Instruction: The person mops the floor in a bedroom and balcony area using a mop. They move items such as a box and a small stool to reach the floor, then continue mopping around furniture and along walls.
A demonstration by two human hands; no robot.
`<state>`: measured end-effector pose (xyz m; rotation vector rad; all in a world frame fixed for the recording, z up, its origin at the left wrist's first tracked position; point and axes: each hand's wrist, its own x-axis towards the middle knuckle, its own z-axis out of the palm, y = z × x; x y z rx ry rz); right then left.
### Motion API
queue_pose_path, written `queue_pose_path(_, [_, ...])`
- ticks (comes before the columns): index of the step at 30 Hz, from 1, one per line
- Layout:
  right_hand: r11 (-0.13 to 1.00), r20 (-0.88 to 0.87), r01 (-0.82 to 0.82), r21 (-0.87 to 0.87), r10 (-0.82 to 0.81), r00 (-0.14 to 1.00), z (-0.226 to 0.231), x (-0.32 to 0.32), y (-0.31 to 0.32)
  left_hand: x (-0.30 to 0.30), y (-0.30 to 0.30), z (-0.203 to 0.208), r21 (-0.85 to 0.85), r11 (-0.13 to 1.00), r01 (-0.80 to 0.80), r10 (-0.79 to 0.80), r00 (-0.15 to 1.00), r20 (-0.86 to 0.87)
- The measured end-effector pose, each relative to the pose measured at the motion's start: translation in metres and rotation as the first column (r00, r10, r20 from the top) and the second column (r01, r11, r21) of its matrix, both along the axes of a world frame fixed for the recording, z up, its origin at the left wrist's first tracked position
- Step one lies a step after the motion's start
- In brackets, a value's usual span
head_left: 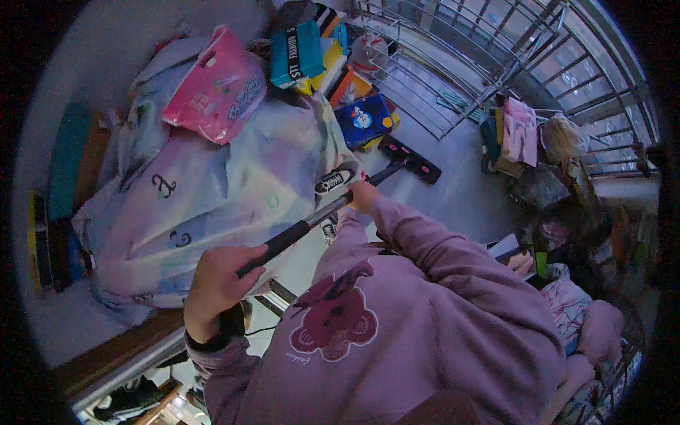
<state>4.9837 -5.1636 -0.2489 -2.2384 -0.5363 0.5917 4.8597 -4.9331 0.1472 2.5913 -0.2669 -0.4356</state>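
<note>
My left hand (223, 287) is closed around the upper black grip of a long-handled floor tool (329, 205) with a silver-grey pole. Farther down the pole, near the middle of the view, my right hand (363, 196) grips it too. At its far end a wide, flat black head (411, 160) with small pink marks rests on the grey floor. Whether it is a mop, broom or sweeper, I cannot tell. Close beyond the head lies a dark blue box (365, 120). A pale cloth with letter prints (234, 184) drapes over something left of the pole.
A pink plastic bag (216, 88) lies on the cloth. Teal (297, 57) and yellow boxes are piled at the back. A metal rack (453, 64) stands at the far right, with bags and a pink package (519, 131) nearby. Sneakers (333, 181) show below the cloth.
</note>
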Motion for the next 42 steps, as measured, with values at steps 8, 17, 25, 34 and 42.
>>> queue_pose_path(8, [0.974,-0.042,0.218,-0.068,-0.221,0.974,-0.009,0.032,-0.008,0.101,0.041,-0.022,-0.14,0.964,0.225,-0.227,0.974,-0.001])
queue_pose_path(17, [0.617,0.013,0.763,-0.192,-0.776,0.631,-0.086,0.01,-0.126,0.193,-0.049,-0.122,-0.032,0.657,0.754,-0.739,0.651,0.175])
queue_pose_path(25, [0.466,-0.156,0.833,-0.299,-0.885,0.439,-0.055,-0.052,-0.14,0.223,-0.1,-0.088,0.217,0.332,0.918,-0.943,0.322,0.081])
queue_pose_path(34, [0.354,0.068,0.928,0.121,-0.935,0.348,0.002,-0.032,-0.145,0.238,-0.176,0.009,0.407,0.26,0.876,-0.962,0.197,0.191])
queue_pose_path(42, [-0.36,-0.174,0.8,0.48,-0.933,-0.316,-0.078,-0.03,-0.345,0.22,-0.365,-0.069,0.458,-0.037,0.888,-0.939,-0.188,0.289])
